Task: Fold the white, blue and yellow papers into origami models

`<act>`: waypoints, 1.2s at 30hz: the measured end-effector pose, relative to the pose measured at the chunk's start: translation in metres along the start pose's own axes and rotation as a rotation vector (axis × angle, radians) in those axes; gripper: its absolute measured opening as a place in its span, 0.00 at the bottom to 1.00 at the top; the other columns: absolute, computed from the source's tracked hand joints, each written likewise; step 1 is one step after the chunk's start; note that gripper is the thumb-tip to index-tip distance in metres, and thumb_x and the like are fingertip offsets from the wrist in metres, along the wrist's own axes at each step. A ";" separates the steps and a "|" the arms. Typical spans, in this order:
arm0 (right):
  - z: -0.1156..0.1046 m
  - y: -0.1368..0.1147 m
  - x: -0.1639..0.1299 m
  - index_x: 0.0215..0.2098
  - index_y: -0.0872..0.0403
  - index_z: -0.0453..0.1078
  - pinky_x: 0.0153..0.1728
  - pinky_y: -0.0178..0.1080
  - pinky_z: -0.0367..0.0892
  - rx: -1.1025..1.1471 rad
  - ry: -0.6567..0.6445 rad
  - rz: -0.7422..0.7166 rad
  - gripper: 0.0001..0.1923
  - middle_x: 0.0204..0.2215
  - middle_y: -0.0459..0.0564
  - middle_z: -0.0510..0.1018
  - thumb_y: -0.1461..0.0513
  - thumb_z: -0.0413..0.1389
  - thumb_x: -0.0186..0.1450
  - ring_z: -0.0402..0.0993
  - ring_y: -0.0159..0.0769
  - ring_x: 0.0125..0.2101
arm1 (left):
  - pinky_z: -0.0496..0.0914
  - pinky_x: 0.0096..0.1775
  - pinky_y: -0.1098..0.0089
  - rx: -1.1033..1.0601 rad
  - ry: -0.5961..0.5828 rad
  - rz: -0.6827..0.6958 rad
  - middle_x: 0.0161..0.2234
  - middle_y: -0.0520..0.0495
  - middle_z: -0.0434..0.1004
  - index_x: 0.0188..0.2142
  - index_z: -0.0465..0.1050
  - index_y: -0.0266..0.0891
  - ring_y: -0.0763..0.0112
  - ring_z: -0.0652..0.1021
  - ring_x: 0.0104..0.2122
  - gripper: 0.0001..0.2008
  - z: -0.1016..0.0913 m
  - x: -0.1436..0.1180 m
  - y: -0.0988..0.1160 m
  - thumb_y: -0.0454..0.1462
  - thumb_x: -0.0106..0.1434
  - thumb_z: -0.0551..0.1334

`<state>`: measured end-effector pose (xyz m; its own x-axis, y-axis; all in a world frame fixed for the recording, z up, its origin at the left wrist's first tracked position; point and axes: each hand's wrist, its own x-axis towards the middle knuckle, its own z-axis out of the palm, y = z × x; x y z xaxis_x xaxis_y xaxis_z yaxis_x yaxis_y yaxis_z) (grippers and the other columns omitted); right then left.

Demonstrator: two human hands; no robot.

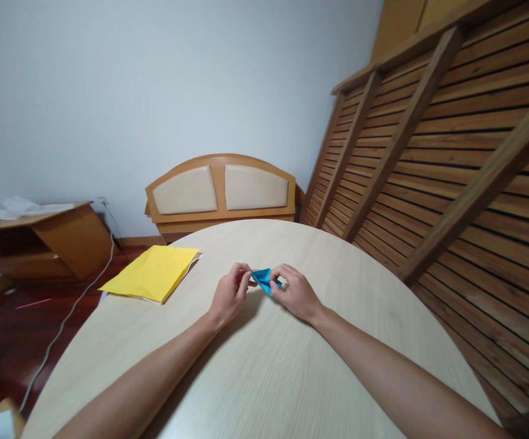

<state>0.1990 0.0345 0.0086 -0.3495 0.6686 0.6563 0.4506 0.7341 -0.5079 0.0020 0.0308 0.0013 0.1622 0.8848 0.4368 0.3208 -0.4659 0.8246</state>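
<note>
Far left, off the table: a low wooden cabinet [40, 241] with white sheets on top, and a white cable [70, 311] trailing across the dark floor.

On the round pale-wood table [264, 378], left portion: a stack of yellow paper [152, 272] lying flat, one corner overhanging the table edge, well apart from the hands.

Left hand [230, 294] — fingers curled in, thumb and fingertips pinched on the left end of the folded blue paper [263, 280]. Hand closed on the piece, not flat on the table.

The blue paper sits between the two hands, near the middle of the table, just above the surface; whether it touches the table I cannot tell. It is a small folded, roughly triangular piece. Long axis runs left–right, hand to hand, tilted slightly down toward the right; a point faces down toward the person.

Right hand [294, 292] — fingers bent, fingertips closed on the paper's right end.

Behind: a padded wooden headboard [221, 189] against the wall; right, a slatted bed frame [451, 158] leaning.
</note>
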 end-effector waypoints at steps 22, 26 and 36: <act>0.001 0.002 -0.002 0.34 0.51 0.70 0.41 0.40 0.65 -0.096 -0.096 -0.009 0.03 0.32 0.47 0.77 0.66 0.58 0.63 0.71 0.38 0.36 | 0.69 0.28 0.73 0.140 -0.050 0.030 0.28 0.47 0.79 0.38 0.64 0.41 0.67 0.81 0.28 0.09 -0.002 -0.002 0.002 0.43 0.70 0.54; 0.000 0.004 -0.001 0.34 0.51 0.70 0.42 0.40 0.65 -0.086 -0.073 0.005 0.03 0.34 0.47 0.76 0.66 0.58 0.63 0.71 0.38 0.38 | 0.71 0.30 0.71 0.079 -0.020 -0.013 0.29 0.46 0.79 0.38 0.63 0.40 0.65 0.82 0.30 0.10 -0.001 -0.001 -0.002 0.44 0.70 0.54; 0.003 0.014 -0.002 0.35 0.51 0.73 0.50 0.42 0.66 0.075 0.015 0.154 0.04 0.45 0.50 0.79 0.62 0.56 0.65 0.75 0.39 0.46 | 0.73 0.32 0.68 -0.028 0.018 -0.016 0.31 0.47 0.78 0.39 0.61 0.40 0.64 0.82 0.33 0.11 -0.001 0.001 -0.003 0.46 0.71 0.52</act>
<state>0.2035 0.0441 -0.0020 -0.2688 0.7726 0.5752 0.4349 0.6302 -0.6432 0.0004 0.0326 -0.0005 0.1403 0.8922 0.4293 0.2966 -0.4515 0.8415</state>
